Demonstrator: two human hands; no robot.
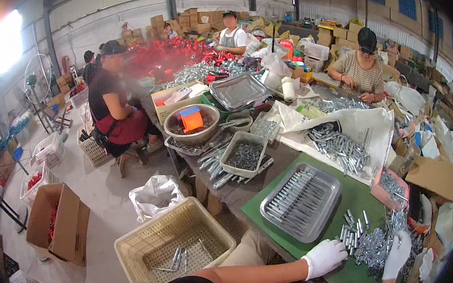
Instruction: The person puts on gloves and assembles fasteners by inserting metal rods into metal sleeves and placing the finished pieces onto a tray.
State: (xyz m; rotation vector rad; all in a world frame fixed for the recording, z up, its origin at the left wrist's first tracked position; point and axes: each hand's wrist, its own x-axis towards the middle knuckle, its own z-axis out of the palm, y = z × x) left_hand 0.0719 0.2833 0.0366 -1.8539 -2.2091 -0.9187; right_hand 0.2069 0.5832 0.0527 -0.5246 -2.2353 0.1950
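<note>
- Warehouse hall, concrete floor, cardboard cartons stacked along the far wall; a long worktable runs from the near right corner toward the far end, with three other people seated along it.
- Green mat, near end of the table: carries a rectangular metal tray lined with slim metal rods lying side by side, their long axes running from the tray's near left edge toward its far right edge.
- Loose pile of small metal parts, near right edge of the mat, just beside the tray; individual pieces point every way, a few stand apart between pile and tray.
- Left hand, white glove: fingers curled loosely, resting on the mat at the pile's left edge; whether it holds a piece cannot be told.
- Right hand, white glove: fingers bent down into the pile, touching the parts; grip cannot be told. Hands are apart, pile between them.
- Beige plastic bin, mid-table: filled with dark small fasteners.
- Round metal basin, further along: holds an orange and blue item over dark parts.
- White sack, right edge of the table: spilling silver cylindrical pieces.
- Beige perforated basket, on the floor off the table's left edge: a few metal rods at the bottom.
- Open cardboard box, floor, further left: red items inside.
</note>
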